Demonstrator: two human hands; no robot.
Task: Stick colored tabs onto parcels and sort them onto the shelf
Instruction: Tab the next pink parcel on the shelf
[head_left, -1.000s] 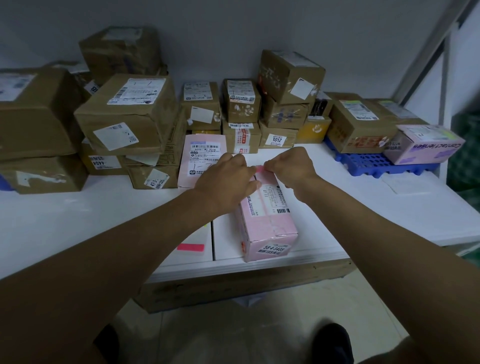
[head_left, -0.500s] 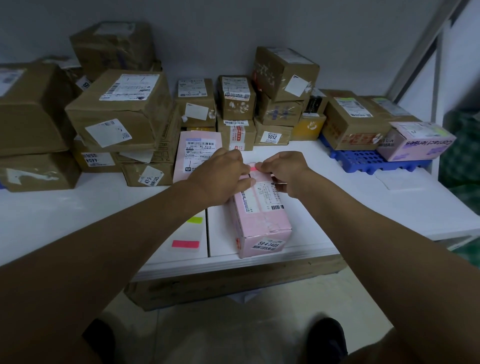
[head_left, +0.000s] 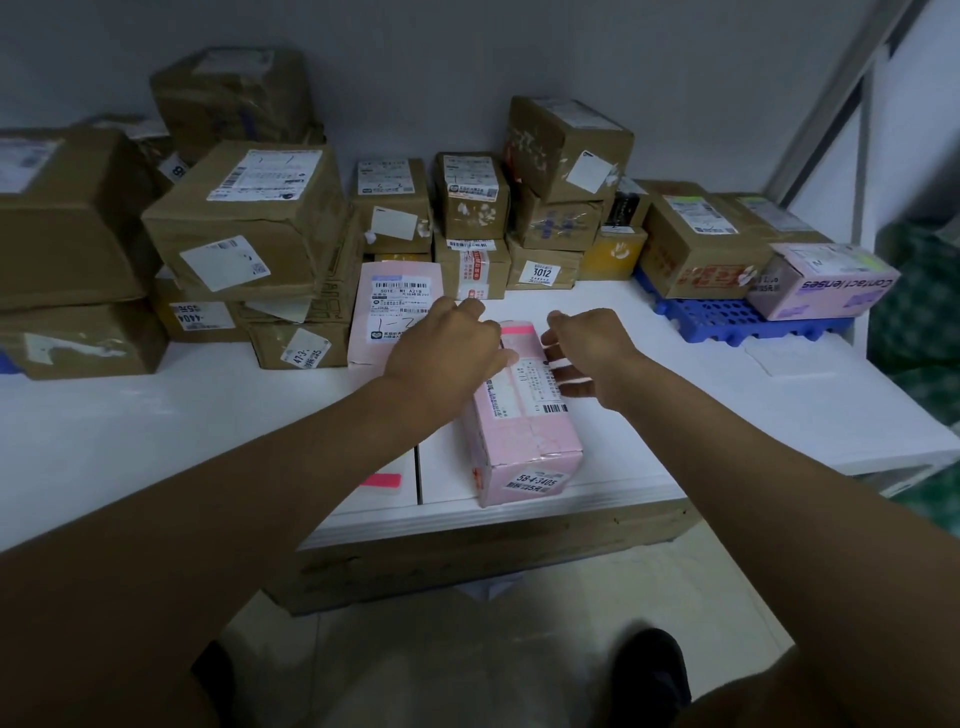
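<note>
The pink box (head_left: 524, 415) lies on the white table (head_left: 208, 415), close to the front edge, a little to the right of the middle. Its long axis runs from 6 o'clock to 12 o'clock, with a small lean to the left at the far end. The near end face points to 6 o'clock and carries a small label with the number 58-4-3405. A white shipping label covers the far half of the top. The box is closed with tape, so what is inside cannot be seen.

A pink tab (head_left: 517, 328) lies flat across the far end of the top.

The left hand (head_left: 447, 348) rests over the far left part of the box, fingers loosely spread, with the tips on the top edge. The right hand (head_left: 587, 353) is at the far right side, fingers straight and relaxed; whether it touches the box is not clear. The hands are apart and neither one grips anything.

At 9 o'clock from the box, a second pink tab (head_left: 382, 480) lies on the table near the front edge.

At 12 o'clock, brown parcels (head_left: 467, 208) stand in stacks along the wall. A flat pink envelope (head_left: 395, 312) leans against them at 11 o'clock. At 2 o'clock, a blue pallet (head_left: 727, 317) holds two brown boxes and a pale purple box (head_left: 826, 283), all closed.
</note>
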